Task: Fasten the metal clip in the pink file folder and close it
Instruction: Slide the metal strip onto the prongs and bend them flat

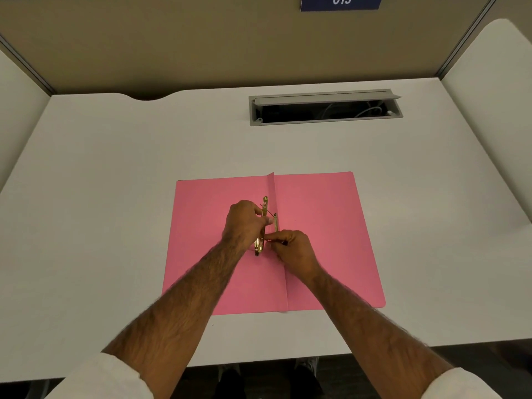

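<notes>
The pink file folder (322,231) lies open and flat on the white desk, its spine fold running down the middle. A gold metal clip bar (262,226) stands along the fold, tilted up off the folder. My left hand (244,223) grips the bar from the left side. My right hand (293,249) pinches a thin metal prong (275,223) of the clip just right of the bar's lower end. The lower part of the bar is partly hidden by my fingers.
The white desk (115,197) has an open grey cable tray (325,109) set into its far side. Beige partition walls enclose the desk on three sides, with a blue label "015" (342,2) at the top. The near desk edge runs below my forearms.
</notes>
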